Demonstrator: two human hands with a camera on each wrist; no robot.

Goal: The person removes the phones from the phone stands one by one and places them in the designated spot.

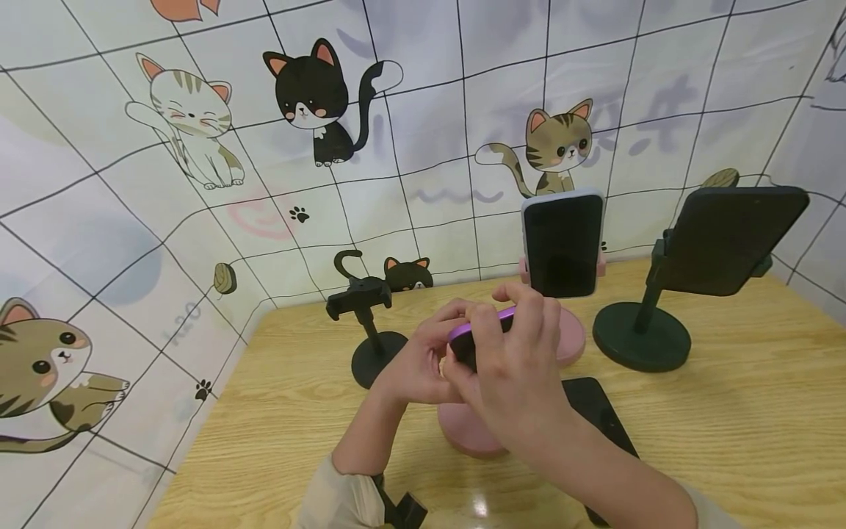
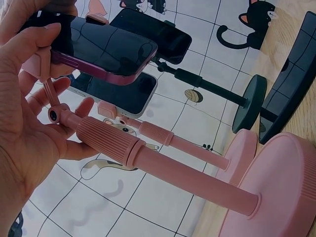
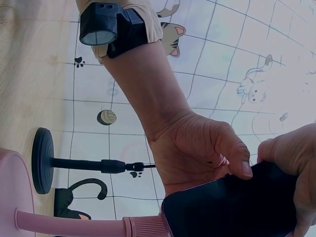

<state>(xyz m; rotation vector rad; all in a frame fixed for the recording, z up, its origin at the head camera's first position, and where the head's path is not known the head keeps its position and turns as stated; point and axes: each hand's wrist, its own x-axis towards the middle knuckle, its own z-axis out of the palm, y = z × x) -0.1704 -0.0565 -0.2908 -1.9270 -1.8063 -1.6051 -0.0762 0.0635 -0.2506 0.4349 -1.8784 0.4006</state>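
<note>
A phone with a purple edge (image 2: 108, 54) sits against the pink bracket (image 2: 37, 64) of a pink phone stand (image 2: 197, 180), its dark screen facing out. My left hand (image 1: 423, 360) grips the bracket from behind, and its thumb (image 2: 44, 34) lies at the phone's edge. From the other side my right hand (image 1: 522, 353) holds the same phone, fingers over its upper edge and thumb below. In the head view both hands hide most of the phone and the stand's post; the round pink base (image 1: 472, 433) shows beneath them.
Behind stands a second pink stand (image 1: 571, 338) bearing a pale-framed phone (image 1: 564, 246). Right of it, a dark green stand (image 1: 641, 334) holds a large black device (image 1: 734, 239). A black stand (image 1: 373, 353) is at left. A black flat device (image 1: 598, 411) lies by my right forearm.
</note>
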